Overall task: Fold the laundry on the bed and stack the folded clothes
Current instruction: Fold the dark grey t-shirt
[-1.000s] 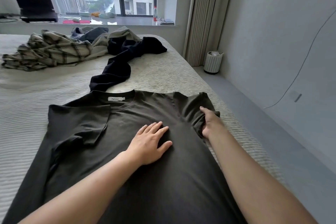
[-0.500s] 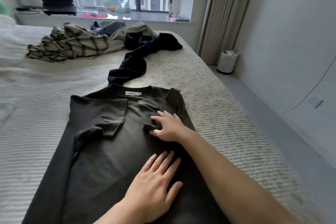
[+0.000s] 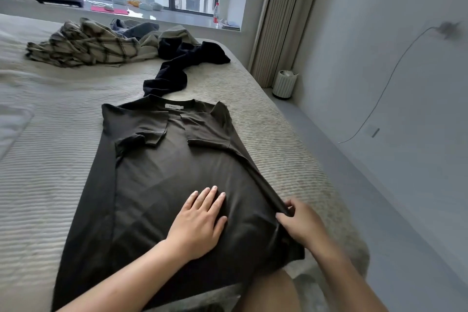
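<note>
A dark olive T-shirt (image 3: 157,185) lies spread on the bed (image 3: 45,185), collar away from the person, both short sleeves folded inward over the chest. The left hand (image 3: 200,223) rests flat on the lower middle of the shirt, palm down, fingers straight and slightly spread, holding nothing. Up and to the left of this hand, the left side of the shirt is already folded in as a long strip. Far beyond the left hand, toward the window sill (image 3: 177,18), lies the unfolded laundry: a plaid shirt (image 3: 83,48), a grey garment (image 3: 139,29), an olive garment (image 3: 174,37) and a black garment (image 3: 174,71) that trails down to just beyond the T-shirt collar. Just right of the left hand, the right hand (image 3: 301,223) pinches the right side edge of the T-shirt between thumb and curled fingers, lifting that edge off the bed in a taut ridge that runs up toward the right sleeve. Farther right and beyond the right hand, a white ribbed bin (image 3: 285,83) stands on the floor beside the curtain (image 3: 278,20).
</note>
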